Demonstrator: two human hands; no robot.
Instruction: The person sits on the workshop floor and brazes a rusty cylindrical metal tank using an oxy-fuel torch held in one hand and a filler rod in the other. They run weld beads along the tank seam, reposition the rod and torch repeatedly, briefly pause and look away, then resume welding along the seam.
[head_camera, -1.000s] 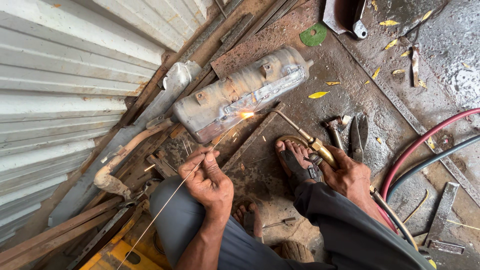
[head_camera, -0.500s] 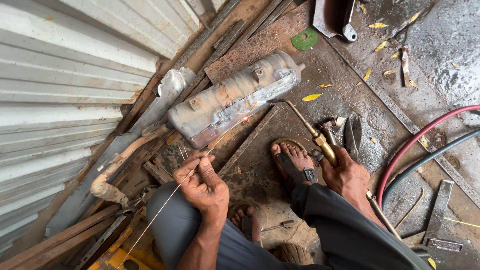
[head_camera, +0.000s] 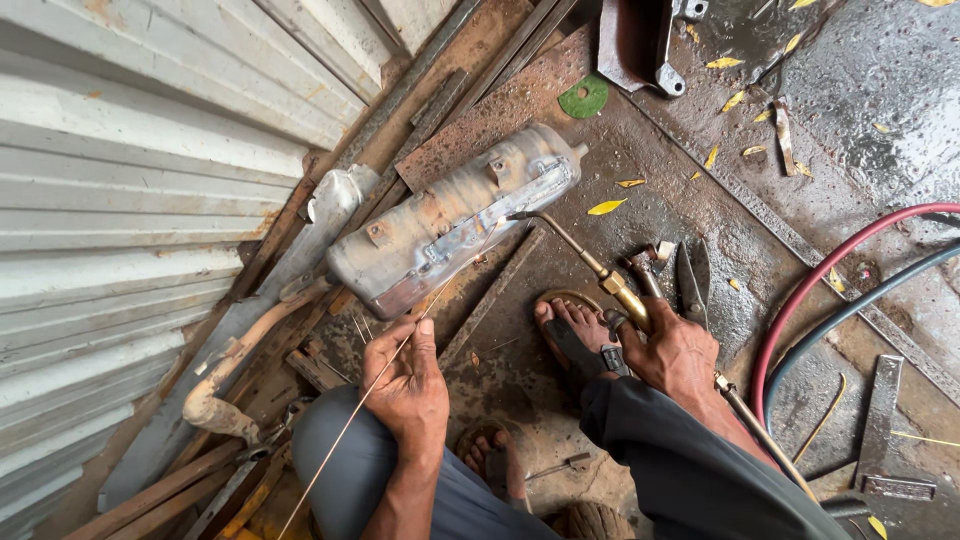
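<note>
The left hand (head_camera: 408, 385) pinches a thin metal rod (head_camera: 390, 375) between thumb and fingers, its far end reaching up to the lower side of a dented metal muffler (head_camera: 450, 225). The right hand (head_camera: 675, 355) is closed around the brass handle of a gas torch (head_camera: 600, 275), whose bent nozzle points at the muffler's seam near its right end; no flame can be made out at the tip.

The muffler lies slanted on a rusty steel plate (head_camera: 690, 210), near the plate's left edge and close against a corrugated metal shutter (head_camera: 120, 190). It rests loosely on scrap strips, so in judgement it could roll or shift under the rod's push and throw the tip off the seam. A sandalled foot (head_camera: 570, 335) sits just beside the torch, between the two hands, and a second foot shows lower down; hot drips or a slip of the nozzle could burn bare toes. A red hose (head_camera: 800, 300) and a dark hose (head_camera: 850, 315) curve across the plate's right side, near the right hand, where a dropped hot piece might scorch them.

The ground looks wet and oily, strewn with yellow leaves, pliers (head_camera: 690, 280), flat metal offcuts and a green disc (head_camera: 583, 97) toward the far edge.
</note>
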